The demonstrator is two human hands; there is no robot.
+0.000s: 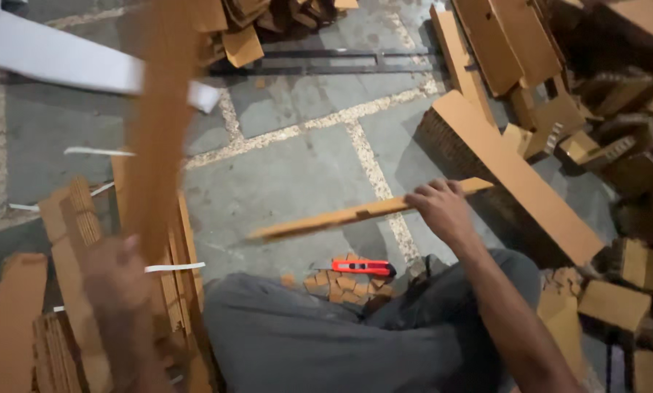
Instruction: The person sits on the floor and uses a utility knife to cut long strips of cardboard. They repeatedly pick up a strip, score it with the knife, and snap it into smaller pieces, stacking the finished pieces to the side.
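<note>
Head view, strips: I count two cardboard strips, one per hand.
Right hand: fingers clamped on flat strip, long axis left-right.
Left hand: blurred, gripping upright strip.

A rough workshop for cutting cardboard is showing here: a bare concrete floor, cardboard strips lying in heaps left and right, offcuts scattered near, and a red cutter lying among them.

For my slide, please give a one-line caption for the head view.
Seated person's right hand grips a cardboard strip, left hand lifts a blurred strip, red utility knife on floor.
</note>
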